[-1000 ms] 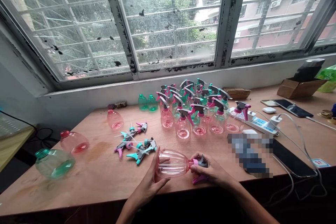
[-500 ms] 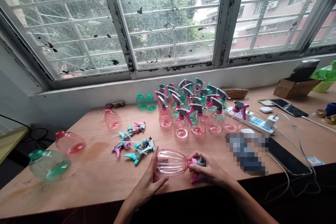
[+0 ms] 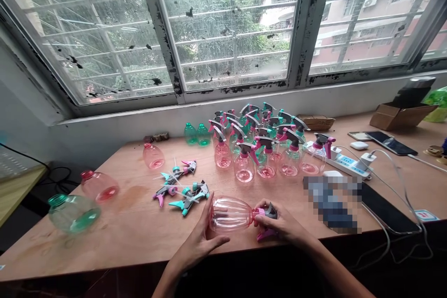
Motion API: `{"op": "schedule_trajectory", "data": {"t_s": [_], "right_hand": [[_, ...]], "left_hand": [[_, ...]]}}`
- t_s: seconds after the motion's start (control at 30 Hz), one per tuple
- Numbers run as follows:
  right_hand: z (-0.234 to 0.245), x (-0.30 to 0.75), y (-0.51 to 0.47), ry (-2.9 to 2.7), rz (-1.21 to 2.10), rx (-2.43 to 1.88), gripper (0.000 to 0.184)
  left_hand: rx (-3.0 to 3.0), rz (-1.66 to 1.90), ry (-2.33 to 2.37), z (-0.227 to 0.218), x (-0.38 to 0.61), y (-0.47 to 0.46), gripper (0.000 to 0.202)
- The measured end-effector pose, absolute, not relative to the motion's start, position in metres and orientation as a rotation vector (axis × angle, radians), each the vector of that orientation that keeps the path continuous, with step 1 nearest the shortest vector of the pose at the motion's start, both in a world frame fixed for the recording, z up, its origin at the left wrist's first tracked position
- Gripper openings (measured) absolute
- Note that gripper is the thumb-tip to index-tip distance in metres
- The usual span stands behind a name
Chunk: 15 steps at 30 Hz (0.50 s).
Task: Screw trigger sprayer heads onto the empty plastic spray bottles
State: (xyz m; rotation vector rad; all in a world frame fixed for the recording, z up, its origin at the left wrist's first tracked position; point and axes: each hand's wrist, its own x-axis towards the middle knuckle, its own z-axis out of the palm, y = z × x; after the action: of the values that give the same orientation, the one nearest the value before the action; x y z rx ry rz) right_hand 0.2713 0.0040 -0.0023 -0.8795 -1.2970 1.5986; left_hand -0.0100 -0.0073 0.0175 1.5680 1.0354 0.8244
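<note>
A clear pink spray bottle point(image 3: 232, 214) lies on its side near the front edge of the wooden table point(image 3: 139, 233). My left hand point(image 3: 202, 240) is wrapped round its base. My right hand point(image 3: 281, 226) grips the grey and pink trigger head point(image 3: 267, 216) at the bottle's neck. Just left of the bottle lie several loose trigger heads point(image 3: 181, 186) in pink, teal and grey.
Several assembled spray bottles point(image 3: 258, 144) stand in a group behind. Headless bottles lie at the left: a green one point(image 3: 73, 214) and two pink ones point(image 3: 99, 186) point(image 3: 152, 156). A power strip point(image 3: 345, 163), cables, phones point(image 3: 391, 142) and a cardboard box point(image 3: 401, 114) occupy the right.
Both hands keep hold of the pink bottle and its head, with only slight shifts of the fingers. The camera view has shifted a little.
</note>
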Motion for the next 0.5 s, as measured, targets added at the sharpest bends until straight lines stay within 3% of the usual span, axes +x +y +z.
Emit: {"op": "schedule_trajectory", "data": {"t_s": [0.2, 0.5], "right_hand": [[-0.0027, 0.2723, 0.0043, -1.299, 1.584, -0.902, 0.044], [0.0062, 0.2733, 0.0015, -1.308, 1.578, -0.904, 0.045]], "left_hand": [[1.527, 0.793, 0.985, 0.0167, -0.0127, -0.0066, 0.099], [1.558, 0.824, 0.964, 0.0207, -0.0079, -0.0082, 0.109]]}}
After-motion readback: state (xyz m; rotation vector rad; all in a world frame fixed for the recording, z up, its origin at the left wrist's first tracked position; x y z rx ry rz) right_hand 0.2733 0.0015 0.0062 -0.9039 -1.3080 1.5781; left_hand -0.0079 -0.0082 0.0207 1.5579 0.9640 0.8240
